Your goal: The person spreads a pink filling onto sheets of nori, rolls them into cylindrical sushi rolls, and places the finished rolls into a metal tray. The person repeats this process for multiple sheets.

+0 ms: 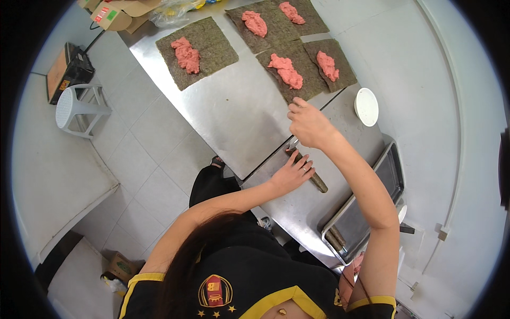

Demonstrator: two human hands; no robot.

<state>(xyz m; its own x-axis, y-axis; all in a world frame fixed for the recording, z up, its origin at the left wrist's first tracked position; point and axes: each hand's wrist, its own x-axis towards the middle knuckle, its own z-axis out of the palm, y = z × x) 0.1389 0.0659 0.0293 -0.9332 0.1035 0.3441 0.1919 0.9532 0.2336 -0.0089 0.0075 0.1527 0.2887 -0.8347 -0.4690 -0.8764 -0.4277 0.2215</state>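
Observation:
A dark green seaweed roll point(319, 183) lies on the metal table, with a bit of pink filling showing at its far end. My left hand point(292, 174) is over the roll, its fingers curved across it and holding it against the tabletop. Above that far end, my right hand point(312, 125) is closed around a thin shiny metal utensil point(293, 143), whose lower part reaches the roll's end. The grip hides most of the utensil, so its exact kind does not show. Beyond my right hand is a seaweed sheet point(271, 61) with a pink paste mound point(287, 71) on it.
More seaweed sheets topped with pink paste, one a separate sheet point(218, 50), cover the table's far end. A white bowl point(366, 107) stands at the right, and a metal tray point(393, 165) holds finished rolls point(334, 238). A white stool point(79, 109) is on the floor at left.

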